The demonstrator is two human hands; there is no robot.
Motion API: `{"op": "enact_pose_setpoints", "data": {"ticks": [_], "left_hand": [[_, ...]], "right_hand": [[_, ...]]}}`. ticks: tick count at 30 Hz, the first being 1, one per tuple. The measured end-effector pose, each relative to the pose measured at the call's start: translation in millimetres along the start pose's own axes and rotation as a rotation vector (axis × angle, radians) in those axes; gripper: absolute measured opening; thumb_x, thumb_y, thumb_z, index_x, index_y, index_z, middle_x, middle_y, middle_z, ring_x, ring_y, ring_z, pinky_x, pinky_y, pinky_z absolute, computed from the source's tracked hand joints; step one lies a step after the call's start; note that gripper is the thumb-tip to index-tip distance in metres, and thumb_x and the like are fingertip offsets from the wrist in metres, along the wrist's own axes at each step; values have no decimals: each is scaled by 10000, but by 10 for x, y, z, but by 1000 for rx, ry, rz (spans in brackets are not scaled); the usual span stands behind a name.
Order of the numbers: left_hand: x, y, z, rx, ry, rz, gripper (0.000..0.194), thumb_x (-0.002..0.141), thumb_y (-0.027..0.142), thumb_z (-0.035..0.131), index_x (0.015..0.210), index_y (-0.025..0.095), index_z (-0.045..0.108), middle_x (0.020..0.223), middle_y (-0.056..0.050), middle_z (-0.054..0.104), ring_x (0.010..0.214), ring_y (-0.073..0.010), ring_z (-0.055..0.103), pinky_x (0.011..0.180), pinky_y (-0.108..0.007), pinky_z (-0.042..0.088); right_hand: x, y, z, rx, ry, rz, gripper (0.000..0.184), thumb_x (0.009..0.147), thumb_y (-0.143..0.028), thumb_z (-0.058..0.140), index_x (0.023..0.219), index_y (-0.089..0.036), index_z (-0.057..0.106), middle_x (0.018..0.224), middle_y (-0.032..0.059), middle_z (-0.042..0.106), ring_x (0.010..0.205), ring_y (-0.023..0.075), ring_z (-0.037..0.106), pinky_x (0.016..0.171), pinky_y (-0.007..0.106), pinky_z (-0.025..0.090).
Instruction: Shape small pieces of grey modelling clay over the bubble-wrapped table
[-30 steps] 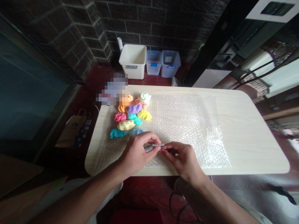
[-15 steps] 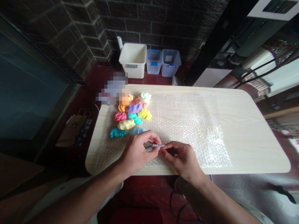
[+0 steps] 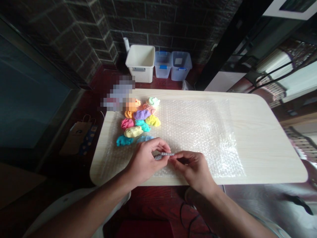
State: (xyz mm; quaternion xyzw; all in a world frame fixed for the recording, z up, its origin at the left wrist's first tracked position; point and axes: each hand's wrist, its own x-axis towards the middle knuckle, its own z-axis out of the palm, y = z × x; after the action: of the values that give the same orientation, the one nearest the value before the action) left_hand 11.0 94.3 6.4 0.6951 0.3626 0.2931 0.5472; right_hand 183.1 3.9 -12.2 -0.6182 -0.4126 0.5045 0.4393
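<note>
Just above the front part of the table, both hands meet at a small grey piece with a ridged, bead-like edge (image 3: 163, 154). My left hand (image 3: 145, 160) is closed round its left part, thumb below and fingers curled above. With thumb and forefinger, my right hand (image 3: 194, 167) pinches the right tip of the same piece. Much of it is hidden by the fingers. Beyond my left hand lie several soft, crumpled lumps, among them a light blue one (image 3: 145, 138), a teal one (image 3: 124, 140), a pale yellow one (image 3: 133, 132) and a purple one (image 3: 141, 114).
Clear bubble wrap (image 3: 195, 129) covers much of the pale wooden table (image 3: 269, 142). Behind the table stand a white bin (image 3: 142, 71) and two clear plastic boxes, one with a blue handle (image 3: 181, 67). A paper bag (image 3: 75, 137) is on the floor at left.
The view has shifted very slightly. Both hands keep their hold on the grey piece, and the coloured lumps lie as before.
</note>
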Motion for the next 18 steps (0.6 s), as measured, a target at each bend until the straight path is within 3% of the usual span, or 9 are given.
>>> {"op": "enact_pose_setpoints", "data": {"ticks": [12, 18], "left_hand": [[-30, -44, 22, 31, 53, 33, 234, 743, -9, 665, 885, 175, 693, 853, 2, 736, 806, -135, 711, 770, -231, 575], [5, -34, -9, 12, 95, -5, 170, 765, 34, 690, 870, 167, 695, 848, -14, 742, 813, -151, 718, 772, -252, 574]], "right_hand": [[-9, -13, 38, 112, -27, 37, 214, 859, -383, 812, 866, -172, 778, 789, 51, 760, 671, 162, 634, 614, 277, 464], [32, -96, -49, 95, -8, 50, 246, 934, -407, 741, 885, -176, 674, 675, -1, 655, 589, 128, 581, 555, 245, 430]]}}
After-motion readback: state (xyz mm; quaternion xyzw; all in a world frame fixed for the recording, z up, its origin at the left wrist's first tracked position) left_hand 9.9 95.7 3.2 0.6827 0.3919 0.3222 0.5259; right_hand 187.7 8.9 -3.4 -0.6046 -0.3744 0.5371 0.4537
